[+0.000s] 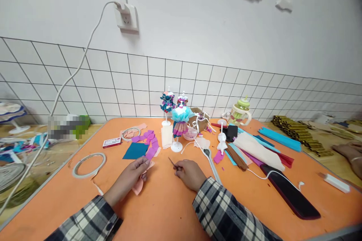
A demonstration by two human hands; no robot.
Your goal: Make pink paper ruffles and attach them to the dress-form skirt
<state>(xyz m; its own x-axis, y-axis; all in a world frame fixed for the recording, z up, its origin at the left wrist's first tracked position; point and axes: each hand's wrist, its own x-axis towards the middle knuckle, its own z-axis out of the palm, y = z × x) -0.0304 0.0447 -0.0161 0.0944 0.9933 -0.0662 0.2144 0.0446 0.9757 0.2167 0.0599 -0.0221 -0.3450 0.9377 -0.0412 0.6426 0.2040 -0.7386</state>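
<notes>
My left hand (132, 175) is closed on a piece of peach crepe paper (138, 187), which hangs below the fingers. To its right, my right hand (190, 174) grips what look like small scissors (172, 163); the narrow pointed blades angle up to the left, apart from the paper, while the handles are hidden in the fist. Just beyond the hands stands a small white dress form (177, 146) wearing a ruffled turquoise and purple paper dress (181, 118). A teal paper square (135, 151) and purple crepe strips (153, 146) lie past my left hand.
Two tape rolls (89, 165) and a small red-and-white box (112, 142) lie left. Two more dressed forms (167, 103) stand behind. On the right are crepe paper folds (257, 150), a dark phone (291, 194), a white cable and a green-lidded cup (241, 113). Another person's hand (349, 154) shows far right.
</notes>
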